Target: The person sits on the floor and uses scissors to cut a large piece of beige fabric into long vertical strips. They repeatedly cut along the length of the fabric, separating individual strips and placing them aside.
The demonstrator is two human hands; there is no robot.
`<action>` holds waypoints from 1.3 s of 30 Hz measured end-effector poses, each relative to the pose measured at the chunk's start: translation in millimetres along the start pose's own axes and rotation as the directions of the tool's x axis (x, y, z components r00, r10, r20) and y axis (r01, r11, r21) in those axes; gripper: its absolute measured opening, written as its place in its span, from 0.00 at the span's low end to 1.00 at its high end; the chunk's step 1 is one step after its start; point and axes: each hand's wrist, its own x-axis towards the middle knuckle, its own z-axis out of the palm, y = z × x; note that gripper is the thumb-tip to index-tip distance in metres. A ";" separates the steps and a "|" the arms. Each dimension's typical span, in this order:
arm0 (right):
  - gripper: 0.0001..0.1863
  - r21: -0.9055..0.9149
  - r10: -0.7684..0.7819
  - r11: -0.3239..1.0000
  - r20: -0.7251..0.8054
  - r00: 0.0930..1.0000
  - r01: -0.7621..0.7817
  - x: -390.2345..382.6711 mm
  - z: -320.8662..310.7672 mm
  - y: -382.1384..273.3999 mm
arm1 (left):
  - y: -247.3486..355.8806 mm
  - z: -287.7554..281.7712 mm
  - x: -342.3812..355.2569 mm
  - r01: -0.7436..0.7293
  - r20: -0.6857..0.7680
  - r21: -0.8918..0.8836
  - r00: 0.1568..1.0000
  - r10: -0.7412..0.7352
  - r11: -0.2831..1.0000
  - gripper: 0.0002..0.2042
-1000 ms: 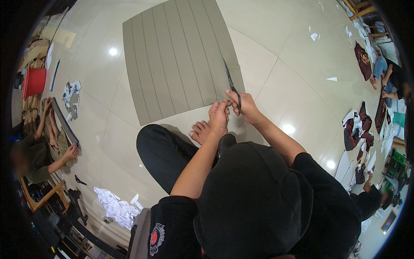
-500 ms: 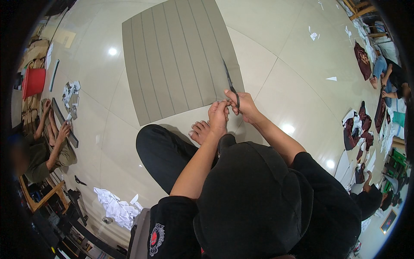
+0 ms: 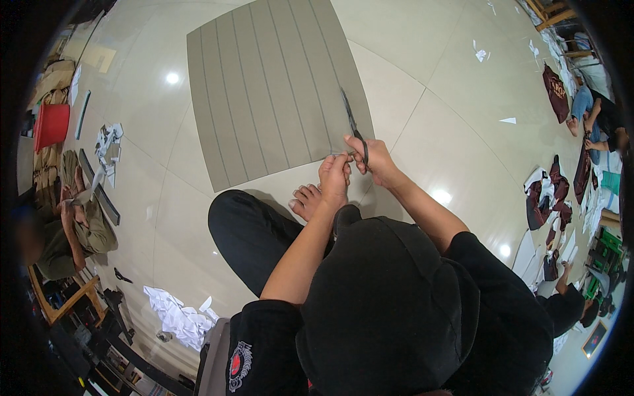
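A large grey-brown sheet (image 3: 264, 99) with several dark parallel lines lies on the floor in front of me. My right hand (image 3: 376, 160) is closed around the handles of black scissors (image 3: 351, 119). Their blades point away from me, over the rightmost line on the sheet. My left hand (image 3: 335, 177) is closed in a pinch at the sheet's near edge, its fingertips close to my right fingers. What those fingertips hold is hidden. My bare foot (image 3: 306, 201) rests just left of my left wrist.
At the left a co-worker (image 3: 79, 231) sits by a dark strip (image 3: 107, 204), a red container (image 3: 51, 127) and paper scraps (image 3: 109, 145). Crumpled white paper (image 3: 177, 317) lies at lower left. Dark red pieces (image 3: 548, 191) and other people are at the right.
My hands, the scissors and the sheet stay almost in place. The co-worker at the left has let go of the dark strip and drawn their hands back towards their lap.
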 end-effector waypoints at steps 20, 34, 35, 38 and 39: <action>0.26 0.014 -0.026 1.000 -0.038 0.999 0.027 23.4 4.5 -12.0 | 1.1 -1.6 -0.5 0.027 0.015 -0.036 1.000 -0.027 0.999 0.10; 0.25 -0.021 -0.047 0.999 -0.033 0.998 0.046 24.6 3.8 -12.0 | 2.2 -0.1 -1.4 0.021 0.010 -0.031 1.000 -0.021 0.999 0.10; 0.25 -0.016 -0.052 0.999 -0.035 0.998 0.052 24.8 4.0 -12.2 | 2.2 0.1 -1.5 0.020 0.008 -0.032 1.000 -0.020 0.999 0.10; 0.24 0.001 -0.007 1.000 -0.021 1.000 0.007 26.9 6.0 -21.8 | 1.3 -0.5 -1.3 0.019 0.002 -0.036 1.000 -0.019 0.999 0.10; 0.24 0.012 -0.004 1.000 -0.024 1.000 0.004 26.8 7.7 -25.2 | 0.9 -0.9 -1.0 0.020 0.001 -0.038 1.000 -0.020 0.999 0.10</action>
